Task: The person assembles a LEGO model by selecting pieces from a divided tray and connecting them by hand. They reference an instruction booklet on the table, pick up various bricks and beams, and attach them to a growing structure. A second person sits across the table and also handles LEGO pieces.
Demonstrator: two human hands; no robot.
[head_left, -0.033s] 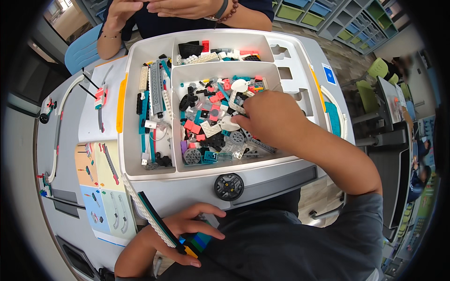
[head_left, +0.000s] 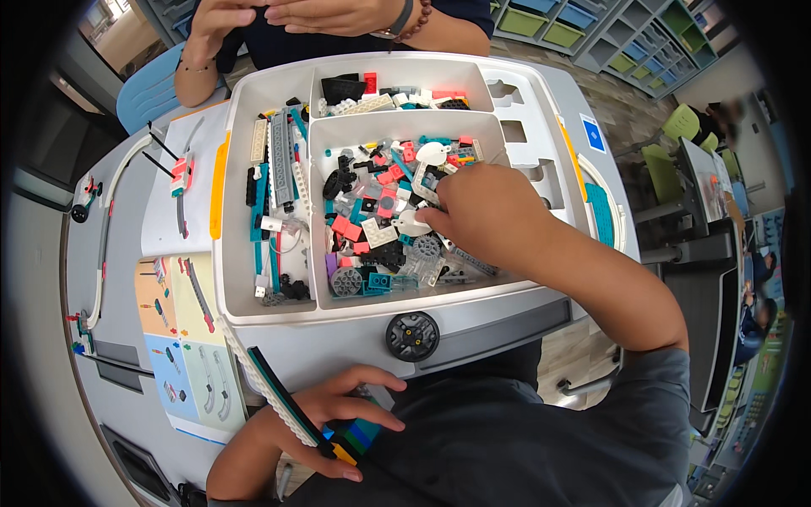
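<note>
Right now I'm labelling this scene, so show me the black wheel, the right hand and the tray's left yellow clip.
Black wheel (head_left: 413, 336): head view, middle of its face.
Right hand (head_left: 492, 209): head view, back of the hand.
Left yellow clip (head_left: 219, 193): head view, middle of its length.

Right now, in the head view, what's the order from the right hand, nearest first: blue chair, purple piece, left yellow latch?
From the right hand:
1. Purple piece, leftward inside the box.
2. Yellow latch, box's left edge.
3. Blue chair, upper left.
</note>
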